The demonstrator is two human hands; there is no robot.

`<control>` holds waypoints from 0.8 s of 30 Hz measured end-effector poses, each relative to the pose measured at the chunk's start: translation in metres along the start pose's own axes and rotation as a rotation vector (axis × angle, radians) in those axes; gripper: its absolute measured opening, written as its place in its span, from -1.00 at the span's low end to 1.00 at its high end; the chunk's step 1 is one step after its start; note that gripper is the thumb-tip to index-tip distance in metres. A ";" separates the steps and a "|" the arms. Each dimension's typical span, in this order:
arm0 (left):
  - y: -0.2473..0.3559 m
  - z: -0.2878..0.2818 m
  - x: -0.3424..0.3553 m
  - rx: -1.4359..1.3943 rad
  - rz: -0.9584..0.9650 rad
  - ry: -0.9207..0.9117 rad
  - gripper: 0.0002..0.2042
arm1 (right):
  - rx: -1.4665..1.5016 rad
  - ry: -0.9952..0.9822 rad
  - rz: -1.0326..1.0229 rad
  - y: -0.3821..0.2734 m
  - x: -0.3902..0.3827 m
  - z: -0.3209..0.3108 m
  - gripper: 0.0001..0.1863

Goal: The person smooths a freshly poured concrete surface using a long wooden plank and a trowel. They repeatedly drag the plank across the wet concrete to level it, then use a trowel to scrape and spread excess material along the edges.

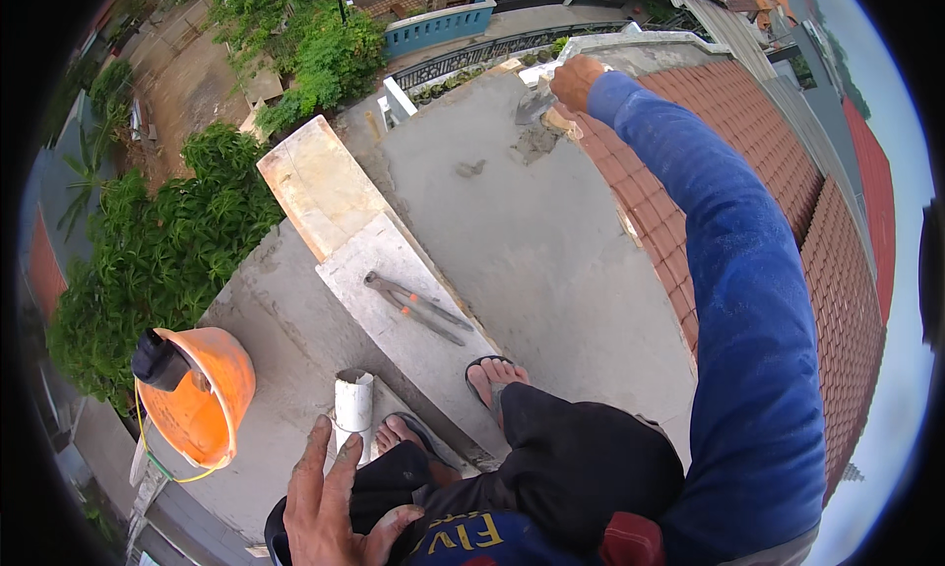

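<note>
Stretched far out at the upper right, my right hand (576, 82) is closed, its handle hidden from me. A grey trowel blade (534, 104) juts from below it over the wet cement surface (492, 212). Right by the blade sits a lump of mortar (535, 144); a smaller dab (471, 168) lies to its left. My left hand (330, 512) hovers low in front of my body, fingers spread and holding nothing. Just beyond its fingertips stands a white pipe stub (353, 404).
Pincers (418, 308) with orange-marked handles lie on a plank (345, 261) beside my sandalled foot (495, 377). An orange bucket (226, 369) with a black object at its rim stands left. Red roof tiles (728, 133) border the cement on the right; a drop with bushes (167, 231) lies left.
</note>
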State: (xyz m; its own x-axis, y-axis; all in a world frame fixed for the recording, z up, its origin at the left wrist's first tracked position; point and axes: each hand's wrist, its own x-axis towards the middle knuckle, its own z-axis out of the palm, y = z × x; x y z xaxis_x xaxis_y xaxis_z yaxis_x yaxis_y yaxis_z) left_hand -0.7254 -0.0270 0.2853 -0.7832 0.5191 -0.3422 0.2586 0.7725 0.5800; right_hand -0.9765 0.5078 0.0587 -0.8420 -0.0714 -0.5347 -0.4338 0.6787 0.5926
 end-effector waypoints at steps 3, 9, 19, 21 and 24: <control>0.002 -0.006 -0.003 0.001 0.129 0.040 -0.26 | 0.064 0.034 -0.037 -0.011 -0.020 0.007 -0.84; 0.004 -0.010 -0.005 -0.015 0.084 0.020 -0.22 | 0.304 0.023 0.144 -0.074 -0.107 0.053 -0.83; 0.004 -0.007 0.004 -0.007 0.083 -0.002 -0.20 | 0.257 0.224 0.180 0.010 -0.108 -0.010 -0.78; 0.004 -0.007 0.007 -0.005 0.066 -0.004 -0.21 | 0.162 0.231 0.143 0.024 -0.075 -0.022 -0.84; 0.003 -0.006 0.010 0.000 0.045 -0.016 -0.24 | -0.019 0.115 0.004 -0.001 -0.009 -0.031 -0.85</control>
State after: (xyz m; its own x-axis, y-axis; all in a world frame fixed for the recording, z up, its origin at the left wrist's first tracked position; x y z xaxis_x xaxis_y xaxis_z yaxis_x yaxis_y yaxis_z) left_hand -0.7360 -0.0218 0.2880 -0.7615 0.5589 -0.3282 0.2932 0.7487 0.5946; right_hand -0.9780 0.4855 0.0817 -0.8743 -0.1527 -0.4608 -0.4357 0.6654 0.6061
